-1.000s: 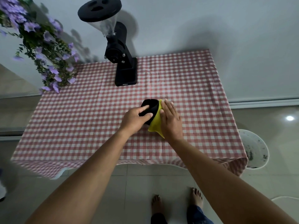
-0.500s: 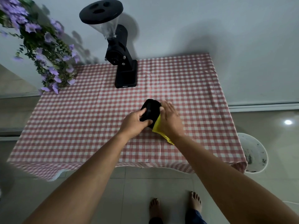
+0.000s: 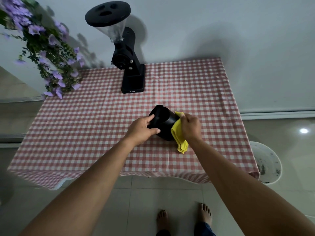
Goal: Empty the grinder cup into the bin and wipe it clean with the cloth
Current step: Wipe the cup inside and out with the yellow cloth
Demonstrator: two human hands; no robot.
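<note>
The black grinder cup (image 3: 164, 122) lies tilted on its side over the middle of the checked table, its mouth turned up and to the left. My left hand (image 3: 142, 129) grips it at the mouth end, thumb under and fingers over the rim. My right hand (image 3: 190, 126) holds the folded yellow cloth (image 3: 179, 137) pressed against the cup's right outer wall; a tail of the cloth hangs down onto the table. The white bin (image 3: 266, 161) stands on the floor past the table's right front corner, with dark specks inside.
The black coffee grinder (image 3: 127, 65) with a clear hopper stands at the table's back edge. Purple flowers (image 3: 46, 55) hang over the back left corner. The red-and-white tablecloth (image 3: 85, 130) drapes over the front edge. My bare feet (image 3: 184, 217) are on the tiled floor below.
My right hand has slid with the cloth from the cup's top down its right side. The cup has turned, so more of its black wall shows. The camera has tilted slightly.
</note>
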